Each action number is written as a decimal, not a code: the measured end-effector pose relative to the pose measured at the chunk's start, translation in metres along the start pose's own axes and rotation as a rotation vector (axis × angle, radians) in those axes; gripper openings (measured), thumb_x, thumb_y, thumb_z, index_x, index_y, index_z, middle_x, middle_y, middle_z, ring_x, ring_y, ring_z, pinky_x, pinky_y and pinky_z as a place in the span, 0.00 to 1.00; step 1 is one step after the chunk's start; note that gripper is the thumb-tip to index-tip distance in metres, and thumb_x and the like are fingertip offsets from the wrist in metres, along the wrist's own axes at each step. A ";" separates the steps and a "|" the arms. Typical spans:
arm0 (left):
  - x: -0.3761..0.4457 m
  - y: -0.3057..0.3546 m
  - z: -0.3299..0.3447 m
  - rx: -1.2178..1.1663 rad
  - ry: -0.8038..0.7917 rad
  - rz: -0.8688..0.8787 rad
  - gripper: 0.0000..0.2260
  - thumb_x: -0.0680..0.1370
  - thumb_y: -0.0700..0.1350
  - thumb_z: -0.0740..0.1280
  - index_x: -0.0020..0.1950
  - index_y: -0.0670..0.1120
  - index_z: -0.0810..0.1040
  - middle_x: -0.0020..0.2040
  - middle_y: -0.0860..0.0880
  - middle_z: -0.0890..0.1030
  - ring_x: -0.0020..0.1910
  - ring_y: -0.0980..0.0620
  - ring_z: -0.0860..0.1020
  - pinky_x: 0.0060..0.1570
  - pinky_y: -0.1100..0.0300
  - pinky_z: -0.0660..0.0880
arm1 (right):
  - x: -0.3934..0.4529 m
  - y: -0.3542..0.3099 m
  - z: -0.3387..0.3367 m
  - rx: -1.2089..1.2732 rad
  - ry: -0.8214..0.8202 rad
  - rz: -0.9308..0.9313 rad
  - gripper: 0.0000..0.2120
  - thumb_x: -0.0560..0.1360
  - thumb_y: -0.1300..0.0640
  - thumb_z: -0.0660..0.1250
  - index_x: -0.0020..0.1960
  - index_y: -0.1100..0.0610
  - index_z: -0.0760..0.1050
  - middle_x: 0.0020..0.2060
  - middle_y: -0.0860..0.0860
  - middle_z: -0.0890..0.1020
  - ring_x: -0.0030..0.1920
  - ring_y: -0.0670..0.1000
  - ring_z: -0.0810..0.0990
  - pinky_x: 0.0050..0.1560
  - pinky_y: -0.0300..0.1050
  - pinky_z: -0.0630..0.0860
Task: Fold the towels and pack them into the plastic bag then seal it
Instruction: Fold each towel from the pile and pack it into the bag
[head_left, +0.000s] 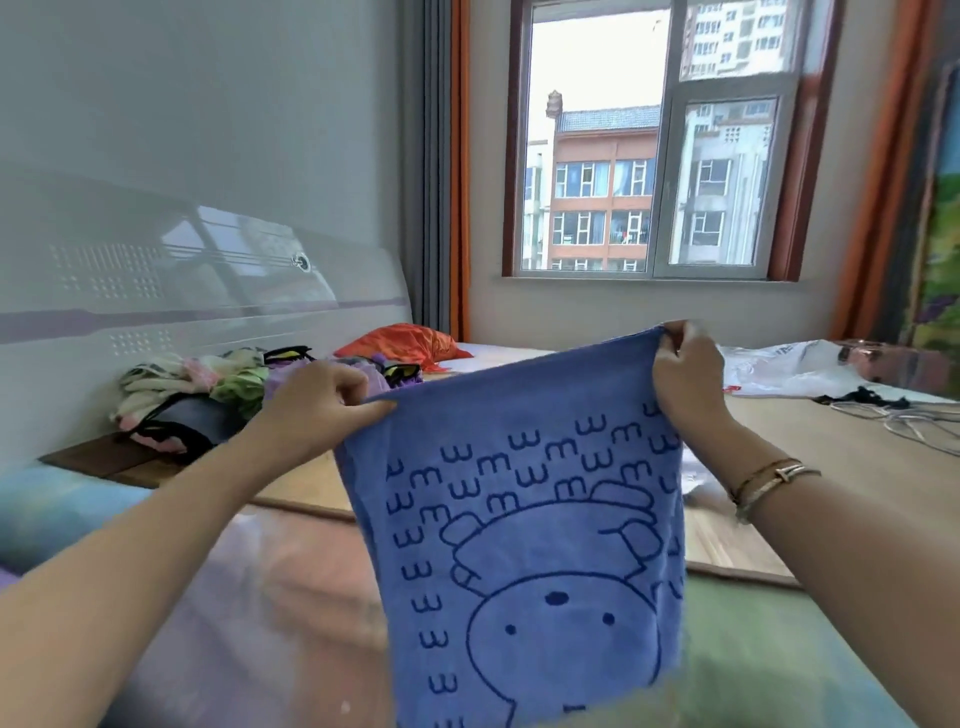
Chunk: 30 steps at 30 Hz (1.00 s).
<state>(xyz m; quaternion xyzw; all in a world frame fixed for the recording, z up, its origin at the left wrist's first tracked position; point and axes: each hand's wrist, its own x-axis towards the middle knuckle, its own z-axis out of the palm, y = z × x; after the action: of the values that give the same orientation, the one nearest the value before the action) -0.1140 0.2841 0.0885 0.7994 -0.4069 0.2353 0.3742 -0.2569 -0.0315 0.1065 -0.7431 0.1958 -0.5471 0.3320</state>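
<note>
Head view: left hand (317, 397) and right hand (685, 371) each pinch a top corner of the blue towel (524, 530), hung open above the bed (810, 441), fold step just starting, next bring corners together, plastic bag (779, 371) lies far right

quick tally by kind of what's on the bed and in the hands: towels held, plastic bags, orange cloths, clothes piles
blue towel, held up by left hand and right hand: 1
white plastic bag: 1
orange cloth: 1
clothes pile: 1
total: 4
</note>
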 end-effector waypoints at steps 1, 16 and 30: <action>0.008 0.006 -0.008 0.042 0.021 0.072 0.23 0.74 0.49 0.70 0.27 0.47 0.61 0.25 0.52 0.61 0.26 0.54 0.61 0.31 0.59 0.57 | 0.006 -0.011 -0.004 0.012 0.007 -0.014 0.12 0.81 0.64 0.54 0.60 0.64 0.72 0.48 0.53 0.74 0.48 0.50 0.71 0.44 0.36 0.63; 0.050 -0.089 -0.118 -0.452 -0.325 -0.406 0.20 0.64 0.46 0.79 0.33 0.45 0.67 0.31 0.47 0.69 0.31 0.52 0.70 0.32 0.62 0.66 | 0.053 -0.075 0.130 0.127 -0.140 0.027 0.14 0.80 0.64 0.53 0.62 0.63 0.72 0.47 0.56 0.75 0.43 0.53 0.72 0.42 0.43 0.66; 0.161 -0.206 -0.131 0.107 0.214 -0.423 0.18 0.68 0.45 0.78 0.46 0.43 0.71 0.39 0.46 0.74 0.39 0.48 0.72 0.35 0.58 0.67 | 0.130 -0.078 0.315 0.263 -0.325 0.163 0.12 0.75 0.68 0.55 0.49 0.60 0.77 0.36 0.51 0.75 0.45 0.54 0.73 0.40 0.41 0.69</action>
<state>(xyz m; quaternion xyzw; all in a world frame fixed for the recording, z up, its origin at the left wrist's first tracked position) 0.1368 0.3909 0.1942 0.8560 -0.1756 0.2564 0.4131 0.0770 0.0264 0.1934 -0.7537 0.1259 -0.4122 0.4962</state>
